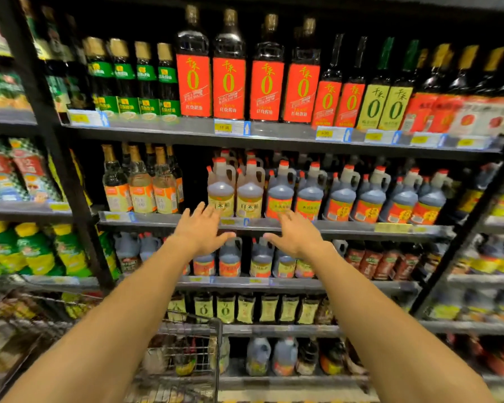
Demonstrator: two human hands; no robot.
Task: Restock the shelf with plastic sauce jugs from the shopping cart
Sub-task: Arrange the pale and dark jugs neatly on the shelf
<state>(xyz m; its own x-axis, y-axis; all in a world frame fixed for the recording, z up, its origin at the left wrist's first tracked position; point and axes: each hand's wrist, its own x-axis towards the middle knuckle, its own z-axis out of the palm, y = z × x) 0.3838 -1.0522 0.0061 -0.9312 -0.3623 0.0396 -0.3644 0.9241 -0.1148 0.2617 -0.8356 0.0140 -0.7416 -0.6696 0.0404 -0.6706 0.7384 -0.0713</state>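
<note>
Reaching toward the shelf (274,225) with left hand (200,231) and right hand (296,235) spread, fingers straight, holding nothing. Jugs (249,189) standing packed on the shelf; cart (186,359) low, contents unclear. Could topple front jugs if knocked by careless fingers.

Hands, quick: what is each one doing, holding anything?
Left hand: open, fingers spread, holding nothing.
Right hand: open, fingers spread, holding nothing.
</note>
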